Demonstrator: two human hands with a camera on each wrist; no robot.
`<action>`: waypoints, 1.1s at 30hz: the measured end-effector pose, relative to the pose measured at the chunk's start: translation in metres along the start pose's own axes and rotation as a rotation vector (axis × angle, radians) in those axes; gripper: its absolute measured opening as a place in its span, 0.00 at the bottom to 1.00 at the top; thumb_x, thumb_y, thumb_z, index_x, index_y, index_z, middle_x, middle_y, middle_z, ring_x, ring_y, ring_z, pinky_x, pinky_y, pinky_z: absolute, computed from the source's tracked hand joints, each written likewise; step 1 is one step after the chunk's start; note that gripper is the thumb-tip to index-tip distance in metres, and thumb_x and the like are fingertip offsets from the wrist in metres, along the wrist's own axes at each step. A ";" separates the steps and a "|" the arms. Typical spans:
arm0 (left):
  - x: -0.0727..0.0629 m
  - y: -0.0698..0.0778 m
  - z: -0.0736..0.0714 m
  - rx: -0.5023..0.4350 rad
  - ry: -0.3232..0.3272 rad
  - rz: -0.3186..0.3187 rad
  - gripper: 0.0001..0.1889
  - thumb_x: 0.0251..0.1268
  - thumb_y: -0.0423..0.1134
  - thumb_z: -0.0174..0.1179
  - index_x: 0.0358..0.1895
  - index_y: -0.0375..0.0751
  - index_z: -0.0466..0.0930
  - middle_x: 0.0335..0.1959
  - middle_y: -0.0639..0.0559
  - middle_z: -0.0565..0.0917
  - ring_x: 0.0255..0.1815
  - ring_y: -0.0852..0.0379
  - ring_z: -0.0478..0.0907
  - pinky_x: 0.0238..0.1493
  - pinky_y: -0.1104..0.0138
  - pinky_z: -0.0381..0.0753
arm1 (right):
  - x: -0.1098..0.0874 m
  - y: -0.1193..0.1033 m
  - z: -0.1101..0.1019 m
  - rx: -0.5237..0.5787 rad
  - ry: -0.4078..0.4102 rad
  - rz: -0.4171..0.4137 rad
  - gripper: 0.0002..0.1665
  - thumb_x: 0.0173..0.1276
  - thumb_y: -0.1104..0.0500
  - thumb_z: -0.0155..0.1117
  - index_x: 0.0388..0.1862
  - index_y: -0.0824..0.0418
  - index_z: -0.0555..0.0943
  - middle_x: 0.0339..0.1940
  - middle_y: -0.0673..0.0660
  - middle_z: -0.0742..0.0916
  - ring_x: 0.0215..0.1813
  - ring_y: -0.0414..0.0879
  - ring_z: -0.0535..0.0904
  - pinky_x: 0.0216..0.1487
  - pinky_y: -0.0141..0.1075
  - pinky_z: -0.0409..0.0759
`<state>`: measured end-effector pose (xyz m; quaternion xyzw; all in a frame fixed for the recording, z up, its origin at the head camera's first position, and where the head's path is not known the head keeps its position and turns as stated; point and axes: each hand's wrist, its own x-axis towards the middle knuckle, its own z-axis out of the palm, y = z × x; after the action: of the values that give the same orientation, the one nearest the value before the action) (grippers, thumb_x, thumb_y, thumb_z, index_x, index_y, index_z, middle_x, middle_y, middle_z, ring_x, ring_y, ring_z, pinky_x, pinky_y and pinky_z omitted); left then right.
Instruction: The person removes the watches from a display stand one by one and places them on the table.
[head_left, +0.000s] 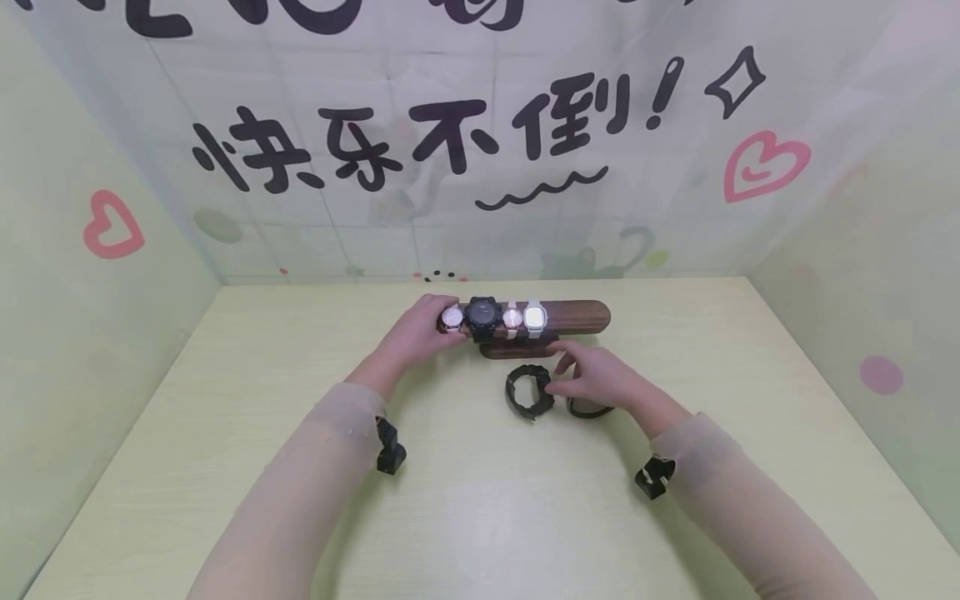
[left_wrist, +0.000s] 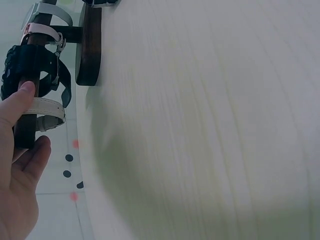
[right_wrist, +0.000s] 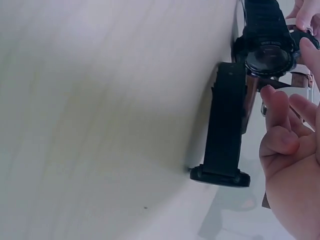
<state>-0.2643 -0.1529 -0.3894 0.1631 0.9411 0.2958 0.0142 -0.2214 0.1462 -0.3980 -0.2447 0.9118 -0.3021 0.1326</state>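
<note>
My left hand (head_left: 420,333) holds the left end of a dark wooden watch stand (head_left: 581,317), with the thumb on one side of the bar and fingers on the other. Strapped along the bar are a round pale-faced watch (head_left: 452,317), a chunky black watch (head_left: 483,312), a small pink watch (head_left: 512,318) and a white square watch (head_left: 535,317). On the table in front of the stand, a black sport watch (head_left: 519,408) stands on its side. My right hand (head_left: 600,377) is right beside it, fingers parted and loosely bent, a fingertip at its edge.
A second black-strapped watch (head_left: 588,410) lies partly hidden under my right hand; its strap (right_wrist: 227,125) shows in the right wrist view. The stand's base (head_left: 517,350) rests on the pale wooden table (head_left: 465,517). A printed backdrop (head_left: 390,225) rises behind, with side walls left and right.
</note>
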 end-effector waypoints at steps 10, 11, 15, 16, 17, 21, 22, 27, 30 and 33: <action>0.001 0.001 0.001 0.005 0.001 -0.001 0.35 0.56 0.43 0.67 0.66 0.36 0.65 0.60 0.39 0.70 0.59 0.45 0.68 0.63 0.55 0.66 | 0.001 -0.002 -0.010 -0.015 0.052 -0.001 0.38 0.60 0.49 0.67 0.65 0.63 0.66 0.39 0.52 0.83 0.36 0.43 0.79 0.40 0.38 0.79; 0.001 0.001 0.001 0.004 0.002 -0.001 0.35 0.56 0.44 0.67 0.66 0.36 0.65 0.60 0.39 0.70 0.59 0.45 0.68 0.63 0.55 0.66 | 0.001 -0.002 -0.011 -0.017 0.055 0.000 0.38 0.61 0.49 0.67 0.65 0.63 0.66 0.39 0.52 0.83 0.35 0.43 0.79 0.39 0.38 0.79; 0.000 0.001 0.000 0.002 0.002 -0.001 0.35 0.56 0.44 0.67 0.66 0.35 0.65 0.60 0.39 0.70 0.60 0.44 0.68 0.63 0.55 0.66 | 0.001 -0.003 -0.014 -0.028 0.064 0.004 0.37 0.61 0.50 0.67 0.65 0.63 0.66 0.39 0.53 0.82 0.34 0.43 0.78 0.37 0.38 0.78; 0.000 0.002 0.000 0.001 0.001 -0.002 0.35 0.56 0.44 0.67 0.66 0.35 0.65 0.60 0.39 0.69 0.60 0.44 0.68 0.63 0.55 0.66 | 0.001 -0.004 -0.014 -0.035 0.067 0.000 0.37 0.61 0.50 0.67 0.65 0.63 0.66 0.38 0.53 0.82 0.33 0.43 0.78 0.36 0.38 0.77; 0.000 0.002 0.000 0.000 0.001 -0.003 0.35 0.56 0.44 0.67 0.66 0.35 0.65 0.61 0.39 0.69 0.60 0.44 0.68 0.63 0.55 0.65 | 0.001 -0.003 -0.014 -0.042 0.068 -0.005 0.37 0.61 0.50 0.67 0.65 0.64 0.66 0.37 0.53 0.82 0.33 0.43 0.77 0.36 0.38 0.77; 0.000 0.002 0.000 -0.008 -0.001 -0.006 0.35 0.56 0.43 0.67 0.66 0.35 0.65 0.61 0.38 0.69 0.60 0.44 0.67 0.64 0.54 0.65 | 0.004 -0.002 -0.015 -0.069 0.085 -0.027 0.36 0.61 0.52 0.67 0.64 0.65 0.67 0.34 0.52 0.82 0.32 0.43 0.76 0.36 0.38 0.76; -0.001 0.002 0.000 -0.009 -0.001 -0.006 0.35 0.56 0.43 0.67 0.66 0.35 0.65 0.61 0.38 0.69 0.61 0.43 0.67 0.64 0.54 0.65 | 0.005 -0.002 -0.015 -0.071 0.090 -0.033 0.36 0.61 0.52 0.67 0.64 0.66 0.67 0.34 0.52 0.82 0.32 0.43 0.76 0.36 0.38 0.76; -0.001 0.002 0.000 -0.015 -0.001 -0.012 0.35 0.55 0.43 0.67 0.65 0.35 0.65 0.61 0.39 0.69 0.60 0.44 0.68 0.63 0.54 0.65 | 0.008 -0.004 -0.015 -0.059 0.112 -0.051 0.37 0.61 0.53 0.67 0.64 0.66 0.66 0.33 0.52 0.82 0.31 0.43 0.76 0.34 0.38 0.76; -0.001 0.002 -0.001 -0.020 -0.002 -0.013 0.35 0.55 0.42 0.68 0.65 0.35 0.65 0.61 0.39 0.69 0.60 0.44 0.68 0.63 0.54 0.66 | 0.009 -0.005 -0.016 -0.055 0.132 -0.065 0.36 0.60 0.55 0.68 0.64 0.65 0.66 0.32 0.53 0.81 0.30 0.43 0.76 0.32 0.37 0.77; -0.001 0.002 0.000 -0.020 -0.003 -0.015 0.35 0.55 0.42 0.67 0.66 0.36 0.65 0.60 0.39 0.69 0.60 0.44 0.68 0.63 0.54 0.65 | 0.011 -0.007 -0.016 -0.054 0.150 -0.063 0.36 0.61 0.56 0.68 0.64 0.66 0.66 0.32 0.53 0.82 0.29 0.43 0.77 0.31 0.37 0.77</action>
<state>-0.2631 -0.1520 -0.3883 0.1563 0.9393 0.3048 0.0195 -0.2343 0.1430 -0.3821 -0.2535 0.9187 -0.2989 0.0478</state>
